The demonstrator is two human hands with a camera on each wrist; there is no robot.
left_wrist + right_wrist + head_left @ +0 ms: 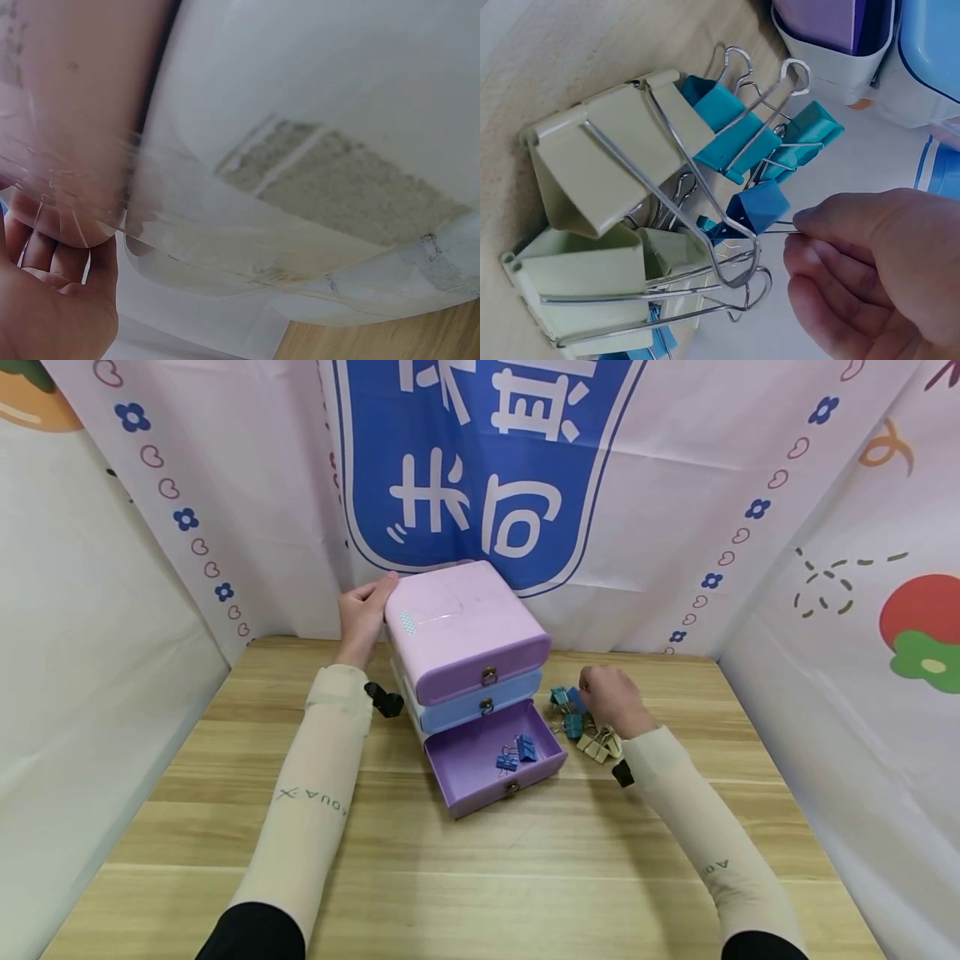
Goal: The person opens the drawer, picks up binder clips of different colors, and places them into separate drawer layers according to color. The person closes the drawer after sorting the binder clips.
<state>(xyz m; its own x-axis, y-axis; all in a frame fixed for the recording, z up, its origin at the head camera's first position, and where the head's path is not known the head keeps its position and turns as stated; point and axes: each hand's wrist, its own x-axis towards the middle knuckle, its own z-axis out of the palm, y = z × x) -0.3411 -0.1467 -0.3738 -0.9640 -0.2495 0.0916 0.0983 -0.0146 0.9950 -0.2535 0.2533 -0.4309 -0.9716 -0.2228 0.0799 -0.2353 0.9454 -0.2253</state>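
A small stacked drawer box [468, 618] stands on the table, its pink top drawer and light blue middle drawer closed. The purple bottom drawer [465, 768] is pulled out and holds two dark blue binder clips [526, 747]. My left hand [362, 618] grips the box's back left corner; in the left wrist view its fingers [67, 259] curl behind the edge. To the right of the box, my right hand [862, 262] pinches the wire handle of a blue binder clip [757, 206]. Teal binder clips [735, 127] and large cream binder clips [622, 150] lie heaped beside it.
The wooden table [420, 885] extends in front of the drawer box. Behind the box hangs a printed cloth [660, 527] with a blue panel, and more white cloth walls [97, 635] flank both sides.
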